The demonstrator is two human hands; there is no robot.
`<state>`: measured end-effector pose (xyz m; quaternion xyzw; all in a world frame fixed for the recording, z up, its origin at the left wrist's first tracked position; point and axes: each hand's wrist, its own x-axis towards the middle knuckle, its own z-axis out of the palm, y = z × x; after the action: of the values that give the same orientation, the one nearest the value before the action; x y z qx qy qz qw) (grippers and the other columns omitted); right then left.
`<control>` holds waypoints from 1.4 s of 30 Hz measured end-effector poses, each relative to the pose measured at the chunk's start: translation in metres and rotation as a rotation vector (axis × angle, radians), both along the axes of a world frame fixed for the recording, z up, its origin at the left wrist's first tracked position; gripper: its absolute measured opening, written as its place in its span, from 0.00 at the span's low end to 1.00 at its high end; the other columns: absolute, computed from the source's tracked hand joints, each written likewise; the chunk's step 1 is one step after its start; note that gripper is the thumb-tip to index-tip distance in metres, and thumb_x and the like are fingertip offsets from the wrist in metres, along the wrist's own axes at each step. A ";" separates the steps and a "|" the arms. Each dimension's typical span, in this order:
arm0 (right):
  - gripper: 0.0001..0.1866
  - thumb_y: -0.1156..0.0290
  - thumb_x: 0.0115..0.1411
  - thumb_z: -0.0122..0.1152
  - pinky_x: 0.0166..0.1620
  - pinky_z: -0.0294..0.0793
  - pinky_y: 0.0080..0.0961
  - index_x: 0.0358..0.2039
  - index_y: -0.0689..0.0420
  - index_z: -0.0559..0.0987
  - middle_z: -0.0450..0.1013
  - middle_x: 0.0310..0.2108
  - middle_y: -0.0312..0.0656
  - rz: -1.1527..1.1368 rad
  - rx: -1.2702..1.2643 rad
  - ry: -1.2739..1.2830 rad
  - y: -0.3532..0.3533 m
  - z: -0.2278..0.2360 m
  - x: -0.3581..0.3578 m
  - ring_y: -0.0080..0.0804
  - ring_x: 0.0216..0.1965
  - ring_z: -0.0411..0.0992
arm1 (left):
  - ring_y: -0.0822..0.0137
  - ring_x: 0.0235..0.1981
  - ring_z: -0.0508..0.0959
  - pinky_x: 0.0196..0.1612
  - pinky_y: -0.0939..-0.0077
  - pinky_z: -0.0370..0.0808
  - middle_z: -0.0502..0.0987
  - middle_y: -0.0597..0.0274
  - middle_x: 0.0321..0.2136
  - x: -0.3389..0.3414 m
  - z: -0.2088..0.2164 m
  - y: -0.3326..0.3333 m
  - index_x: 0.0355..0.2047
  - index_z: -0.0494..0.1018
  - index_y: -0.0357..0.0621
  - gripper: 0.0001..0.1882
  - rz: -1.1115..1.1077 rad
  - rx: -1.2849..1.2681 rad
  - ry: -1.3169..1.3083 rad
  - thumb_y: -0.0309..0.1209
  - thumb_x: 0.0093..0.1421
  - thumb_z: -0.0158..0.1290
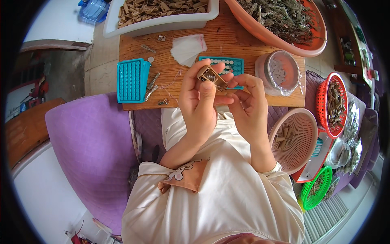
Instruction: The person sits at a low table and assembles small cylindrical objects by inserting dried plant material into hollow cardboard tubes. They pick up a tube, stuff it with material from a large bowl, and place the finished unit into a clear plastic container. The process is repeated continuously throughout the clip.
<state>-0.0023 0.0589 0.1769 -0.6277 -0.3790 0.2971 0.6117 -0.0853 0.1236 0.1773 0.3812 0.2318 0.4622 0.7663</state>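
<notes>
My left hand (198, 106) grips a small brown plastic casing (210, 76) between thumb and fingers, above the near edge of the wooden table. The casing is tilted, and its hollow side with small parts inside faces up. Close by its right end is my right hand (251, 106), with fingers bent and thumb drawn toward the fingertips. Whatever they pinch is too small to make out. Beneath and behind the hands lies a teal tray (240, 64) with round whitish discs in its pockets, partly hidden by my fingers.
Stacked teal trays (131, 81) stand at the left, beside small metal parts (152, 84). Clear plastic bags (187, 49) lie farther back. A white bin (162, 21) of brown casings, an orange basin (280, 44) of wired parts and a round tub (262, 67) surround them. Baskets (310, 136) stand right.
</notes>
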 end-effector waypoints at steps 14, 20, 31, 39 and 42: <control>0.21 0.87 0.48 0.49 0.29 0.71 0.17 0.44 0.61 0.63 0.69 0.36 0.47 0.053 -0.093 0.158 0.009 -0.006 0.011 0.25 0.30 0.72 | 0.64 0.41 0.73 0.38 0.73 0.77 0.68 0.54 0.42 -0.001 -0.004 0.008 0.48 0.58 0.40 0.17 -0.125 -0.325 -0.070 0.32 0.60 0.42; 0.20 0.86 0.49 0.49 0.27 0.69 0.15 0.45 0.60 0.63 0.70 0.35 0.46 0.064 -0.076 0.254 0.011 -0.003 0.008 0.22 0.28 0.72 | 0.58 0.39 0.74 0.35 0.73 0.78 0.70 0.50 0.41 -0.004 0.000 0.009 0.49 0.58 0.37 0.18 -0.053 -0.009 0.133 0.31 0.60 0.41; 0.23 0.87 0.45 0.47 0.36 0.71 0.19 0.45 0.63 0.64 0.69 0.35 0.43 0.145 0.017 0.159 0.018 -0.020 0.017 0.28 0.34 0.72 | 0.62 0.41 0.73 0.40 0.72 0.75 0.69 0.53 0.42 -0.006 -0.007 0.022 0.48 0.59 0.39 0.17 -0.203 -0.354 -0.127 0.29 0.59 0.43; 0.16 0.84 0.46 0.53 0.40 0.70 0.20 0.38 0.65 0.67 0.69 0.33 0.40 0.019 0.011 0.318 0.023 -0.022 0.012 0.26 0.36 0.70 | 0.74 0.39 0.70 0.42 0.82 0.67 0.70 0.58 0.40 -0.003 -0.021 0.007 0.45 0.63 0.38 0.14 -0.150 -0.025 0.200 0.26 0.58 0.44; 0.16 0.84 0.45 0.54 0.37 0.71 0.20 0.37 0.63 0.68 0.70 0.30 0.41 -0.012 -0.088 0.132 0.022 -0.040 0.011 0.25 0.33 0.71 | 0.78 0.33 0.67 0.38 0.85 0.65 0.70 0.61 0.37 -0.004 -0.037 -0.002 0.44 0.63 0.39 0.13 -0.132 0.166 0.416 0.25 0.58 0.44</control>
<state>0.0085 0.0809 0.1364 -0.6353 -0.3208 0.3503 0.6089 -0.0894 0.1219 0.1402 0.5442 0.3205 0.3403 0.6967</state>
